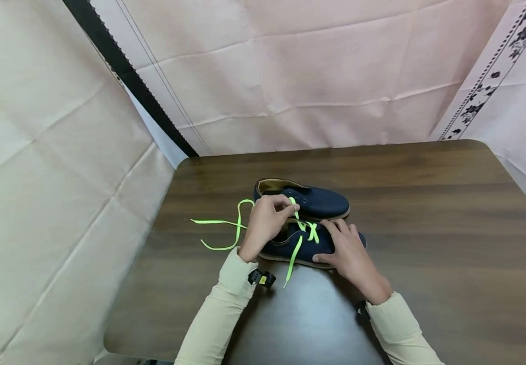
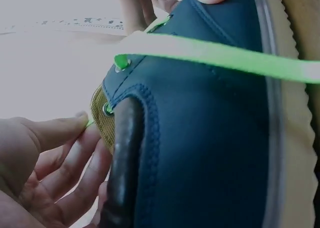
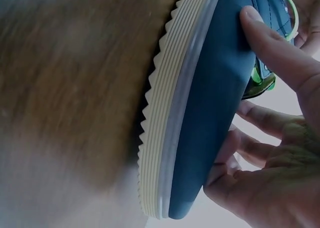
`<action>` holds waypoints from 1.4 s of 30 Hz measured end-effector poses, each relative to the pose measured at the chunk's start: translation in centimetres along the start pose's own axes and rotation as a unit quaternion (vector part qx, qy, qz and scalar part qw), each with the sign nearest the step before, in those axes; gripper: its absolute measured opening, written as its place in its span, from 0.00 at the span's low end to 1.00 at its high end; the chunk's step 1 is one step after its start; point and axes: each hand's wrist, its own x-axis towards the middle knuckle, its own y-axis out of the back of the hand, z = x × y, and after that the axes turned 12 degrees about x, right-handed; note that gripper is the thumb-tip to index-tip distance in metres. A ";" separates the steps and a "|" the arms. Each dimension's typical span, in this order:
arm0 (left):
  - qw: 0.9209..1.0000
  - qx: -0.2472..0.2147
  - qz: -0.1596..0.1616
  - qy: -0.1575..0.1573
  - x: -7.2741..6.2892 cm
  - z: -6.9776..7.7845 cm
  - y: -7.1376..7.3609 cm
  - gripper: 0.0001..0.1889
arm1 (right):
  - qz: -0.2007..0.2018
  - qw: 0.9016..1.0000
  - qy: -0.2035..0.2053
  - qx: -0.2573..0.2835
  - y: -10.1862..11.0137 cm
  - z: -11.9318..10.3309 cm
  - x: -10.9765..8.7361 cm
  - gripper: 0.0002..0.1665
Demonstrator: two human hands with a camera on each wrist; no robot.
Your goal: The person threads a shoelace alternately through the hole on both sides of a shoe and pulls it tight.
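Note:
A dark blue shoe [image 1: 306, 252] with a pale ridged sole stands on the table, toe to the right. Bright green lace [image 1: 293, 262] runs through its front eyelets, and one end hangs down the near side. My left hand [image 1: 265, 220] pinches the lace between thumb and index finger, by the top eyelet on the far side. In the left wrist view, the lace [image 2: 215, 56] crosses the shoe's side. My right hand [image 1: 347, 253] holds the front part, thumb on the near side and fingers over the far side; the right wrist view shows its thumb [image 3: 280, 50] against the upper.
Behind it lies a second blue shoe [image 1: 326, 202], its visible eyelets unlaced. Another green lace [image 1: 219, 222] lies loosely curved on the brown wooden table [image 1: 427, 228], left of the shoes; my left hand hides where it leads. Pale cloth [image 1: 336, 76] hangs behind the table.

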 end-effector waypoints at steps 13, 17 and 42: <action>0.986 0.136 -0.015 0.095 -1.2 -2.0 1.3 0.12 | -0.016 0.999 0.035 -0.014 -0.2 -0.2 0.4 0.50; 0.988 0.113 -0.041 0.093 -1.2 -2.9 3.4 0.13 | -0.012 0.999 0.033 -0.006 -0.2 0.0 0.3 0.50; 0.939 0.331 -0.071 -0.053 -2.7 -10.0 2.6 0.06 | -0.003 0.999 0.032 0.014 0.0 1.2 -0.7 0.49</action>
